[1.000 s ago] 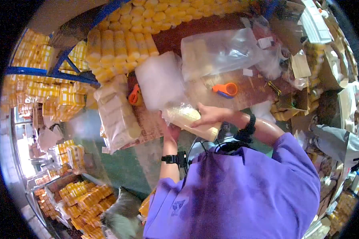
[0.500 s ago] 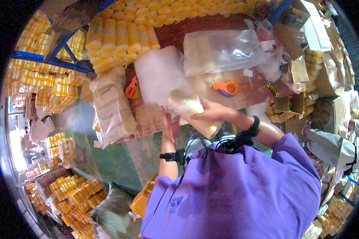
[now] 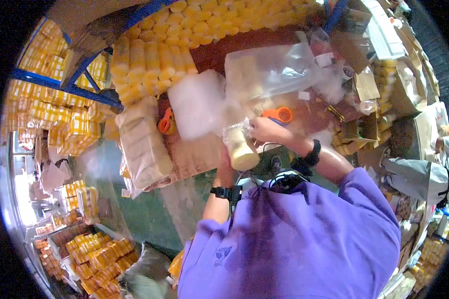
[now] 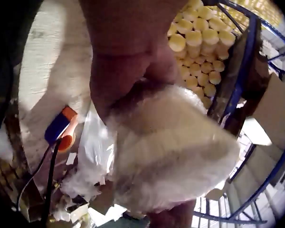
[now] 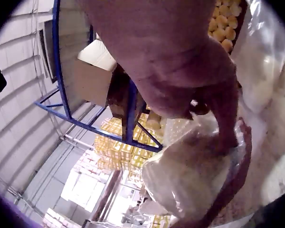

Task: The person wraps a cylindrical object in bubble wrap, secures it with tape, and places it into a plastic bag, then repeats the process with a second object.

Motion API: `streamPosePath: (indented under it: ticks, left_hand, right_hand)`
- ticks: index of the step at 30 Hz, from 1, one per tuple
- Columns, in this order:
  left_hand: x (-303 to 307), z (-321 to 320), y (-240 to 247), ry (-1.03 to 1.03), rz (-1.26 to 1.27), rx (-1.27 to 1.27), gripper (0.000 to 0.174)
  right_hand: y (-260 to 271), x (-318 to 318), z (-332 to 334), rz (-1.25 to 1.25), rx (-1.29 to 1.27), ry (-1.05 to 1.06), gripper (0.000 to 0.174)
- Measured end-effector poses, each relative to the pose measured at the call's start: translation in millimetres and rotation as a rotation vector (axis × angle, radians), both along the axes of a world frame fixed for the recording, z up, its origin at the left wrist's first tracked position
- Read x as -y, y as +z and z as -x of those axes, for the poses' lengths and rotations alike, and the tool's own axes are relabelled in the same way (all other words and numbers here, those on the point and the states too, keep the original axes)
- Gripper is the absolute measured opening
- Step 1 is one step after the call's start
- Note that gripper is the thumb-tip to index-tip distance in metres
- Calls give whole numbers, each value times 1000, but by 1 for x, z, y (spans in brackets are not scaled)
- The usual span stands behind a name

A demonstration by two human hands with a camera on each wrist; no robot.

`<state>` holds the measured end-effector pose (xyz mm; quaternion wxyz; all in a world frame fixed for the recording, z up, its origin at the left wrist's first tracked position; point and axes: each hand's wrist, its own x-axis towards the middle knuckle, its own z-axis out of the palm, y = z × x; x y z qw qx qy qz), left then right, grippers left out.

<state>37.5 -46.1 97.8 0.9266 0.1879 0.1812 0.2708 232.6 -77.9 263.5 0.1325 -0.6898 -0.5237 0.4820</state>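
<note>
A pale yellow cylinder [image 3: 245, 155] wrapped in clear plastic is held just past the table's near edge. My left hand [image 3: 225, 160] grips it along its left side, with part of the fingers hidden behind it. At its far end my right hand [image 3: 269, 130] has curled fingers on the crinkled clear plastic wrap [image 3: 236, 131]. In the right wrist view, the left hand's fingers [image 5: 237, 178] reach round the wrapped side below the right hand. The left wrist view shows the wrapped bundle [image 4: 171, 147] blurred and close up. A white foam-like sheet [image 3: 197, 104] lies just beyond.
Orange-and-blue tape dispenser [image 3: 279, 115] lies right of the hands. Another orange tool [image 3: 165, 121] sits left of the white sheet. A clear bag [image 3: 269, 70] and a packed bag [image 3: 144, 144] flank it. Yellow cylinders [image 3: 152, 65] are stacked behind, near a blue rack [image 3: 67, 89].
The wrapped cylinder has swung from slanting toward the lower right to nearly upright in view, with its round end toward me. My right hand has shifted to its far end.
</note>
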Motion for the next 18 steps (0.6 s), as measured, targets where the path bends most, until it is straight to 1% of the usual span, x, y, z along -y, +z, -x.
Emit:
streamPosePath:
  ticks: [1, 2, 3, 4, 6, 8, 10, 11, 12, 14, 15, 17, 18]
  left_hand:
    - [7, 8, -7, -32, -172, -30, 69]
    - [11, 9, -15, -6, -78, -15, 70]
    - [15, 9, -10, 25, 15, 2, 71]
    - [19, 8, -5, 59, 107, 19, 72]
    - [28, 7, -5, 61, 219, 33, 72]
    - [23, 15, -49, 49, 479, 117, 73]
    - [34, 17, -45, 321, 499, -32, 76]
    - [33, 26, -58, 274, 365, -115, 80]
    - [31, 24, -49, 235, 348, -42, 80]
    - [35, 26, 9, 163, 324, 88, 79]
    - [37, 23, 54, 183, 434, -51, 78]
    - [31, 18, 43, 81, 449, -117, 77]
    - [25, 13, 34, 25, 458, -152, 76]
  right_hand:
    - [5, 2, -3, -31, -102, -44, 38]
    - [7, 1, -6, -64, -202, -82, 32]
    - [9, -1, -5, -105, -168, 0, 21]
    - [11, 2, -4, -131, -155, 33, 20]
    - [22, 4, 0, -184, -131, 101, 19]
    - [8, 4, -5, -254, -78, 197, 18]
    - [15, 2, -2, -279, 5, 319, 18]
    - [23, 3, 2, -301, -49, 355, 16]
    - [18, 1, 5, -414, -9, 429, 17]
    - [29, 0, 17, -306, 54, 507, 15]
    - [23, -1, 18, -327, 81, 543, 18]
    - [6, -1, 10, -375, 140, 614, 23]
    - [-2, -1, -2, -278, 41, 673, 28]
